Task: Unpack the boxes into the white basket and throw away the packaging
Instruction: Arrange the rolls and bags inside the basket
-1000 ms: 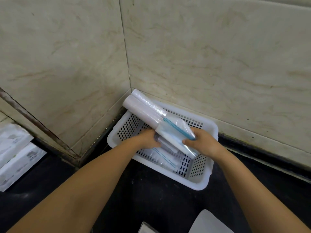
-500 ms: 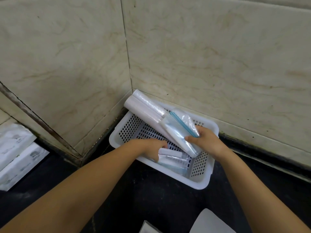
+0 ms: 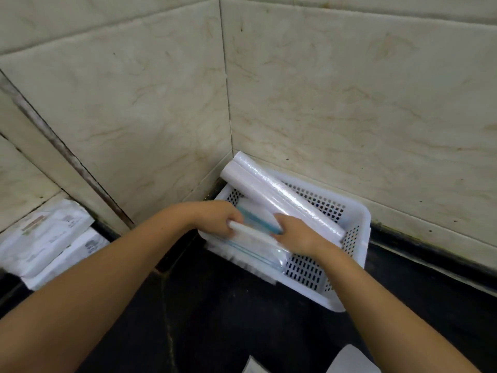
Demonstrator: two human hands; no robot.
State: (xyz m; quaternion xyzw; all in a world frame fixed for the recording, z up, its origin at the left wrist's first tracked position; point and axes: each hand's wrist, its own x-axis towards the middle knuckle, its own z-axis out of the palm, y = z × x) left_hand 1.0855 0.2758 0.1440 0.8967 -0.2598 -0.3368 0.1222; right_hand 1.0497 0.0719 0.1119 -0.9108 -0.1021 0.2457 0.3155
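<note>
A white perforated basket (image 3: 357,254) sits on the dark counter in the tiled corner. Two long white rolls wrapped in clear film (image 3: 279,197) lie slanted across it, their far ends sticking out over the rim. My left hand (image 3: 217,219) grips one end of a thin white roll (image 3: 252,232) lying across the basket's near side. My right hand (image 3: 295,232) holds a clear bag pack with a blue strip (image 3: 258,220) down inside the basket. Another clear bag pack with a blue line (image 3: 258,254) lies under the thin roll.
Two white printed packages (image 3: 45,243) lie stacked on the counter at the left. White packaging pieces (image 3: 349,362) show at the bottom edge. Marble tile walls close in behind and to the left of the basket.
My right hand has lowered the blue-striped bag pack from above the rolls down into the basket. My left hand has moved to the thin white roll. The view shifted right.
</note>
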